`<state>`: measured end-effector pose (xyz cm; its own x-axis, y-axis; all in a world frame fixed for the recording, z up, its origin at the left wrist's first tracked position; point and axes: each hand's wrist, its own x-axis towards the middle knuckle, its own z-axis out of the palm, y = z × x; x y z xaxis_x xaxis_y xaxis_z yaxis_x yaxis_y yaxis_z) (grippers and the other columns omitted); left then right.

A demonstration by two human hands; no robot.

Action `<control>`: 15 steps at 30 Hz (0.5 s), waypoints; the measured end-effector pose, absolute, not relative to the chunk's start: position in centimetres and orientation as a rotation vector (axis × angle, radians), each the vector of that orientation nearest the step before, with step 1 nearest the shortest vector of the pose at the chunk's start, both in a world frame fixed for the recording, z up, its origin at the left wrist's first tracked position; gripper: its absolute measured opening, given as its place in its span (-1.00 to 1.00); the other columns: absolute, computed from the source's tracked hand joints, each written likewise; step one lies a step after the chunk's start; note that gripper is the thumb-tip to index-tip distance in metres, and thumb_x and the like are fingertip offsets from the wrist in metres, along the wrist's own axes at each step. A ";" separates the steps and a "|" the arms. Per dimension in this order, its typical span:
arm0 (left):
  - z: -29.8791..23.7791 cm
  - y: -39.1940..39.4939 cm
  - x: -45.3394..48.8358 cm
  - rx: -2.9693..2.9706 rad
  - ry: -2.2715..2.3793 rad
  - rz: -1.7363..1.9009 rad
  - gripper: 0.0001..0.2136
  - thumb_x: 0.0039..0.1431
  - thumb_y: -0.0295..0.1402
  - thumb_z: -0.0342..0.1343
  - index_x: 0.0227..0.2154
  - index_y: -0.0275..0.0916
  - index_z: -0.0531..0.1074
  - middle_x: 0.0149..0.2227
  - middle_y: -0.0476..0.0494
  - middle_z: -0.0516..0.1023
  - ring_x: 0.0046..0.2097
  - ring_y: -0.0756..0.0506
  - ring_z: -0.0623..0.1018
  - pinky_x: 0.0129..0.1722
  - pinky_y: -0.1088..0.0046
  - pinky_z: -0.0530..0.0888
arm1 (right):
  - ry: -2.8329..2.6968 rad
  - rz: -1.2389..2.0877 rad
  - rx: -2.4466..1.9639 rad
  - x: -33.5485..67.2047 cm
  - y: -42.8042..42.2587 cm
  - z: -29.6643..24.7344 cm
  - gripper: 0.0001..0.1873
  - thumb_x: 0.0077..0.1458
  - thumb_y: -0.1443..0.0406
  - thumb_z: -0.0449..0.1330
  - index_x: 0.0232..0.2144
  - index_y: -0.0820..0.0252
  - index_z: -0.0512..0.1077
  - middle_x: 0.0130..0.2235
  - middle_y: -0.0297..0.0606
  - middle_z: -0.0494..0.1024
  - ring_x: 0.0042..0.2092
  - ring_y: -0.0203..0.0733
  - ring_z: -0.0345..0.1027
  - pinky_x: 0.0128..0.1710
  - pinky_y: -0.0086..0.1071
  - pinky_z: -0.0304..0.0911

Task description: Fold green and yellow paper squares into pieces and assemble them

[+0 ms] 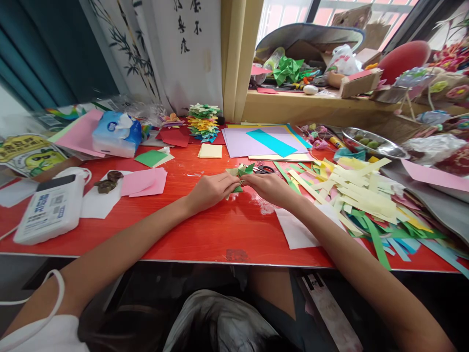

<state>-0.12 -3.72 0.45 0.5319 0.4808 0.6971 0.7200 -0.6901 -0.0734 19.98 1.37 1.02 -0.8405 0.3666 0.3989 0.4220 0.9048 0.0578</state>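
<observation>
My left hand (212, 189) and my right hand (270, 187) meet over the middle of the red table (205, 234). Both pinch a small folded paper piece (240, 172), green and pale yellow, held between the fingertips just above the tabletop. Black-handled scissors (264, 169) lie right behind my right hand. A white paper sheet (298, 230) lies under my right forearm.
A heap of yellow, green and blue paper strips (361, 195) fills the right side. Lilac and blue sheets (266, 141) and a stack of folded colourful pieces (203, 122) lie behind. At left sit pink paper (143, 182), a tissue pack (116, 133) and a white wipes box (51, 208).
</observation>
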 end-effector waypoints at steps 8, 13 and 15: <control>0.5 -3.7 0.0 -2.421 -0.981 -0.940 -0.82 0.17 -0.40 -0.08 -0.26 -0.34 0.39 -0.38 -0.11 0.53 -0.36 0.04 0.51 -0.45 0.59 0.39 | -2.690 -0.138 -0.567 20.2 1.4 1.3 -0.69 0.15 0.47 -0.12 -0.10 0.27 0.29 -0.16 -0.25 0.49 -0.25 -0.22 0.39 -0.37 -0.38 0.24; 0.3 -3.5 -0.2 -2.475 -0.941 -0.957 -0.83 0.17 -0.42 -0.07 -0.26 -0.32 0.38 -0.35 -0.09 0.52 -0.33 0.05 0.50 -0.39 0.59 0.41 | -2.699 -0.034 -0.567 20.2 1.3 1.4 -0.70 0.18 0.43 -0.13 -0.10 0.25 0.29 -0.15 -0.24 0.49 -0.23 -0.25 0.39 -0.32 -0.39 0.26; 0.3 -3.5 -0.3 -2.479 -0.935 -0.951 -0.83 0.17 -0.42 -0.07 -0.25 -0.30 0.38 -0.35 -0.08 0.52 -0.33 0.05 0.50 -0.40 0.60 0.41 | -2.710 -0.029 -0.554 20.2 1.4 1.5 -0.71 0.18 0.42 -0.13 -0.10 0.25 0.29 -0.16 -0.23 0.49 -0.23 -0.25 0.39 -0.32 -0.39 0.27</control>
